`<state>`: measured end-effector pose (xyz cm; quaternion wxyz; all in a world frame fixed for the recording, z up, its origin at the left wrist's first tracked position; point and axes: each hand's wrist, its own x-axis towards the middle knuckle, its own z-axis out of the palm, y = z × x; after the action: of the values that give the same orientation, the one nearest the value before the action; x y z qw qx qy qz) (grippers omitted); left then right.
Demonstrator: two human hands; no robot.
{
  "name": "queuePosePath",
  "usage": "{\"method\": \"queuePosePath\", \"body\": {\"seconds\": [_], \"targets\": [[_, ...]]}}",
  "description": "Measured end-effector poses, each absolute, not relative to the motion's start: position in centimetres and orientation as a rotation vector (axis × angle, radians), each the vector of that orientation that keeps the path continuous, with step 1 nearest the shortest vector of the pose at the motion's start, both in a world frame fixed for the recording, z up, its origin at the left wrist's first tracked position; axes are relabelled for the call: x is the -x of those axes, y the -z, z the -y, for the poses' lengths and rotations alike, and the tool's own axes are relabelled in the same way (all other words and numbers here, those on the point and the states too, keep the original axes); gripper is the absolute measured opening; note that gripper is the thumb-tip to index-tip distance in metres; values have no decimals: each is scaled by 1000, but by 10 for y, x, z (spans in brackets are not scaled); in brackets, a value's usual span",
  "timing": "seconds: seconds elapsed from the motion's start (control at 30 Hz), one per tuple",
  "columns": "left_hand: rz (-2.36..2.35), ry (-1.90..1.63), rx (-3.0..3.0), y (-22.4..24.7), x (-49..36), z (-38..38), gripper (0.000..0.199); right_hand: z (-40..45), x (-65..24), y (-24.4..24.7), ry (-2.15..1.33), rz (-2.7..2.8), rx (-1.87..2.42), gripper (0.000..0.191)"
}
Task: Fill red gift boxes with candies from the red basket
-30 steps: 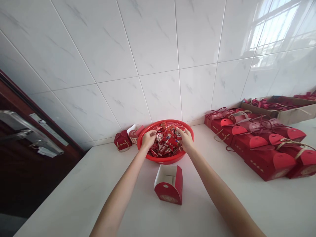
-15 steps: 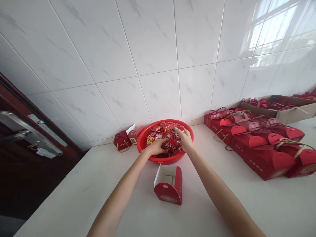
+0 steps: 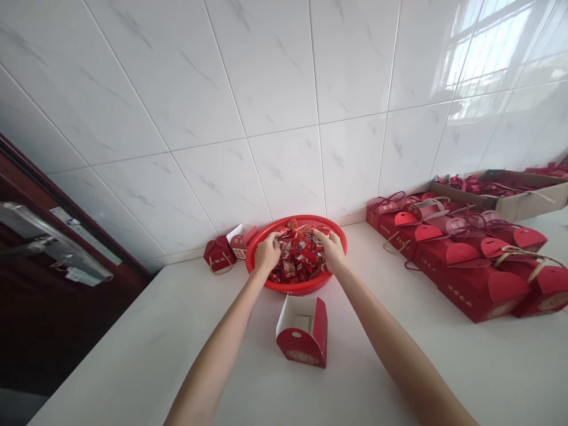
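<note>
Red basket [image 3: 296,289], one, on the bench [image 3: 177,337], near the tiled wall [image 3: 288,171], holding many wrapped sweets [image 3: 290,267]. Left hand [image 3: 267,253] and right hand [image 3: 333,249], apart, over opposite sides of the basket, at the sweets; whether either grips one, I cannot tell from here. Open-topped red box [image 3: 302,348], one, upright, just before the basket. Handled red boxes [image 3: 470,283], several, grouped to the right.

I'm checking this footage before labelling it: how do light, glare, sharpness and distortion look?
Head view: a bright window reflection glares off the glossy wall tiles at upper right; head view: the door at far left sits in deep shade; head view: the wrapped candies look soft, their small print mostly unreadable; head view: grout lines splay, probably a wide-angle effect.
</note>
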<state>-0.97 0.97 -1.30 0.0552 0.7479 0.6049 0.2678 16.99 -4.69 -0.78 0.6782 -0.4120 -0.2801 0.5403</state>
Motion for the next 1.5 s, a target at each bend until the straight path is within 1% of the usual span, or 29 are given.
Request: {"method": "queuePosePath", "body": {"seconds": [0.13, 0.3, 0.43, 0.53, 0.63, 0.73, 0.83, 0.9, 0.97, 1.03, 1.1, 1.17, 1.27, 1.33, 1.5], "targets": [[-1937, -1070, -2165, 12, 13, -11, 42, 46, -170, 9, -1215, 627, 918, 32], [-1834, -1024, -2236, 14, 10, -12, 37, 45, -170, 9, -1207, 617, 921, 34], [-1741, -923, -2271, 14, 9, -12, 32, 44, -170, 10, -1208, 629, 901, 35], [-1650, -811, -2303, 13, 8, -10, 36, 45, -169, 10, -1208, 632, 878, 34], [-1508, -594, -2350, 13, 6, -7, 36, 46, -168, 8, -1199, 626, 877, 32], [-1346, -313, -2375, 15, 3, -4, 31, 46, -168, 8, -1201, 632, 884, 30], [-1230, -139, -2384, 17, 2, -3, 26, 46, -169, 9, -1208, 635, 891, 30], [-1167, -69, -2399, 17, 2, -2, 28, 45, -169, 9, -1203, 642, 880, 32], [-1121, -1, -2442, 15, 2, 0, 37, 45, -169, 10, -1195, 647, 868, 34], [-1123, 71, -2508, 12, 0, 2, 48, 45, -169, 10, -1188, 653, 862, 34], [-1171, 113, -2571, 9, -3, 5, 52, 46, -168, 9, -1186, 658, 862, 34], [-1227, 141, -2622, 8, -6, 7, 49, 46, -168, 9, -1192, 654, 866, 34], [-1291, 209, -2681, 7, -10, 9, 39, 47, -168, 8, -1199, 641, 873, 34], [-1315, 250, -2693, 8, -12, 8, 36, 47, -169, 7, -1197, 641, 874, 33], [-1341, 256, -2711, 11, -13, 8, 48, 47, -169, 7, -1197, 667, 909, 28]]}}
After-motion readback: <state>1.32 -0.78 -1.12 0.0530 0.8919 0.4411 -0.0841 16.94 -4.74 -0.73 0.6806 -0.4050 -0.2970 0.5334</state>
